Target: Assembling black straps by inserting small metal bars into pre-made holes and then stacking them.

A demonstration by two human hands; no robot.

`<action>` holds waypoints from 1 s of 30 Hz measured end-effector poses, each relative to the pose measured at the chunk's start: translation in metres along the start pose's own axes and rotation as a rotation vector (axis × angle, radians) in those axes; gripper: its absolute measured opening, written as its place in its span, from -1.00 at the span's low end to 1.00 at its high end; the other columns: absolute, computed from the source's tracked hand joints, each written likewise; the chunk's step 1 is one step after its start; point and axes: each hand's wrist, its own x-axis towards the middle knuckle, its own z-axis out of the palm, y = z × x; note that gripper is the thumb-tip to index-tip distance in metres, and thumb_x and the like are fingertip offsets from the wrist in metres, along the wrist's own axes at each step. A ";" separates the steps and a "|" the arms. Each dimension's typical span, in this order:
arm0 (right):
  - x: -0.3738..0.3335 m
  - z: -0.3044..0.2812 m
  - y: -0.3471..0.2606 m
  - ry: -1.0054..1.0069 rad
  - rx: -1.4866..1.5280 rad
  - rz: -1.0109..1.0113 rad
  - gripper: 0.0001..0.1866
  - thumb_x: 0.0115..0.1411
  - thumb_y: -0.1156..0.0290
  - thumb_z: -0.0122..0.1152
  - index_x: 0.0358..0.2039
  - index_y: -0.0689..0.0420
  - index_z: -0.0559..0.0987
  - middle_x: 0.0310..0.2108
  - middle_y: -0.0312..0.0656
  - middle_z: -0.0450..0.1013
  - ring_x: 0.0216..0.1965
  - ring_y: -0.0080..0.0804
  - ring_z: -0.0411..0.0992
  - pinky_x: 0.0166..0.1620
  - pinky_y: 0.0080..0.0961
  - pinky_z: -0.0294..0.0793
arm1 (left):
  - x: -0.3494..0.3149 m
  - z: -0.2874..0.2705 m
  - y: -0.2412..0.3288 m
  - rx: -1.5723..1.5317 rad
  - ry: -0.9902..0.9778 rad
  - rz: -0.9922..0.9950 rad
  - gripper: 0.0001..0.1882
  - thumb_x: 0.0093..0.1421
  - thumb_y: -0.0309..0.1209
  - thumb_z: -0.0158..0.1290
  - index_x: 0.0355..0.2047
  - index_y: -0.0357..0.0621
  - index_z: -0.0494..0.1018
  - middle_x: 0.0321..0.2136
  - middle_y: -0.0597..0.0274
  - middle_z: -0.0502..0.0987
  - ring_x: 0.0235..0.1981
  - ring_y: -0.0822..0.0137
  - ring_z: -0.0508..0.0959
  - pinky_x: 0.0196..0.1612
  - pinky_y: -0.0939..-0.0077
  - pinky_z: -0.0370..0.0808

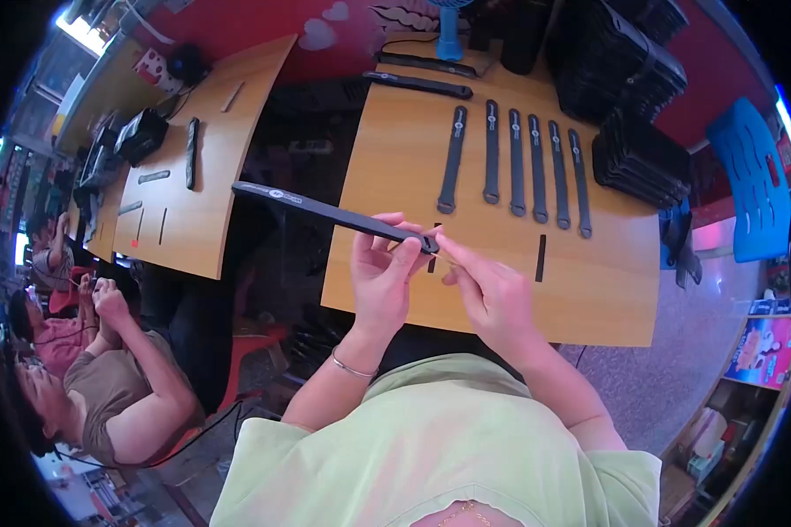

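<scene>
A black strap (325, 210) is held in the air above the near left part of the counter (606, 303), one end between the person's two hands and the other reaching leftward past the counter's edge. The fingers of the left hand (380, 288) are clamped on it close to the slotted end. The fingertips of the right hand (498, 301) are drawn close together at that end, beside something thin and pale; whether they pinch this or the strap itself cannot be told.

The likeliest trouble lies in the long free end. With all the support at one tip, a loosened left grip could let the strap tilt and drop, perhaps into the dark gap before the neighbouring counter (209, 235). The crowded fingertips are another weak point: they hide much of the small opening, so work there could go askew unnoticed, and a hard tug by the right hand might wrench the strap from the left.

Beyond the hands, six straps (516, 167) lie side by side, the leftmost slanting away from the others. A careless forward reach could knock their near ends out of line. At the far right, the heaped black cases (640, 165) lean unevenly, and a bump might make them slide.
</scene>
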 end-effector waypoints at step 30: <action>-0.005 -0.007 -0.009 0.100 -0.256 -0.167 -0.43 0.01 0.61 0.18 0.07 -0.14 0.48 -0.54 -0.27 0.45 -0.51 -0.38 0.45 -0.46 -0.45 0.44 | -0.015 0.019 0.002 0.181 0.032 0.222 -0.73 0.14 -0.70 0.04 -0.17 -0.20 0.31 -0.24 0.18 0.50 -0.07 0.11 0.53 0.01 0.36 0.48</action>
